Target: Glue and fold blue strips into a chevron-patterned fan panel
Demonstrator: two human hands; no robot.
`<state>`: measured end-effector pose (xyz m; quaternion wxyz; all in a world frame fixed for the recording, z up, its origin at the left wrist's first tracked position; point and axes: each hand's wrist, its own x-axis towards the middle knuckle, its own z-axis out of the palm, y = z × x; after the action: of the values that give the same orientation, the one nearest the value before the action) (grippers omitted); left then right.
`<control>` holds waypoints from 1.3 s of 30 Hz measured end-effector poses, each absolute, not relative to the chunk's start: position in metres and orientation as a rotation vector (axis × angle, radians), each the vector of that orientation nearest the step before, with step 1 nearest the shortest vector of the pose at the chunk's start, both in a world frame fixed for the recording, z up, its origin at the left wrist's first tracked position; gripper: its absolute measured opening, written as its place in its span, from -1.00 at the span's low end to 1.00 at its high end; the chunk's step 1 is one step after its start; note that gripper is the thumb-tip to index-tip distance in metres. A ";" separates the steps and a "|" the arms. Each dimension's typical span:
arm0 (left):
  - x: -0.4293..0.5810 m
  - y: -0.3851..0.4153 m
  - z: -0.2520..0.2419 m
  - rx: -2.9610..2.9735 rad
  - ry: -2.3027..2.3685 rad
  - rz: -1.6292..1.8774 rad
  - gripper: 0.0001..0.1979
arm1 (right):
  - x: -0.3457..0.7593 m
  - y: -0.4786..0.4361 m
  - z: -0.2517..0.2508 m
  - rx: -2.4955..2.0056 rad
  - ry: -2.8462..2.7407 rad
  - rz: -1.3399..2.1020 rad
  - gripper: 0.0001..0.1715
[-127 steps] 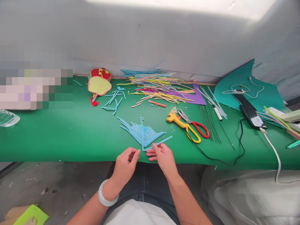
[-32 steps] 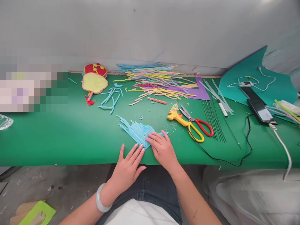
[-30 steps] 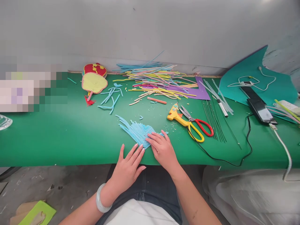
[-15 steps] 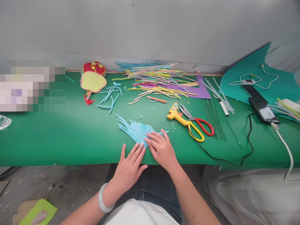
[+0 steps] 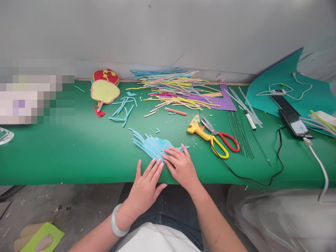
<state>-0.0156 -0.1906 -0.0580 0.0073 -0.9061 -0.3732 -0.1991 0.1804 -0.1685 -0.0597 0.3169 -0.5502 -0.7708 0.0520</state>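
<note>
A fan-shaped piece of light blue strips (image 5: 151, 143) lies flat near the front of the green table, its longer ends pointing to the upper left. My left hand (image 5: 147, 183) rests at its lower edge, fingers stretched out and fingertips touching the strips. Over its right part lies my right hand (image 5: 181, 166), fingers extended and pressing down, hiding that portion. Neither hand grasps anything. To the right are a yellow hot glue gun (image 5: 195, 127) and scissors (image 5: 217, 134) with one red and one yellow handle loop.
Behind lies a pile of coloured strips (image 5: 170, 82) over purple sheet (image 5: 227, 103). Loose blue strips (image 5: 123, 108) and a yellow fan-shaped craft (image 5: 105, 91) are at back left. Thin wires (image 5: 240, 136), a marker (image 5: 250, 119), a phone (image 5: 295, 122) and a black cord (image 5: 280, 154) occupy the right.
Almost nothing differs. My left hand has shifted very slightly to the right; my right hand stays on the blue strips.
</note>
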 end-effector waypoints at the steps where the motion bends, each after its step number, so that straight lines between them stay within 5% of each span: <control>1: -0.017 -0.190 -0.057 -2.828 -1.182 -0.615 -0.35 | 0.181 -0.169 -0.059 -1.448 -2.030 0.139 -0.76; 19: -0.028 -0.173 -0.053 -2.928 -1.027 -0.526 -0.43 | 0.181 -0.168 -0.060 -1.434 -2.020 0.132 -0.76; 28: -0.014 -0.156 -0.052 -2.820 -1.104 -0.912 -0.77 | 0.181 -0.168 -0.060 -1.432 -2.014 0.142 -0.77; 39: -0.003 -0.162 -0.058 -2.710 -1.164 -1.016 -0.82 | 0.180 -0.168 -0.060 -1.433 -2.015 0.164 -0.75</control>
<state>-0.0032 -0.1624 -0.0578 0.0110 -0.8687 -0.3731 -0.3255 0.1805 -0.1685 -0.0596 0.3259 -0.5467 -0.7687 0.0625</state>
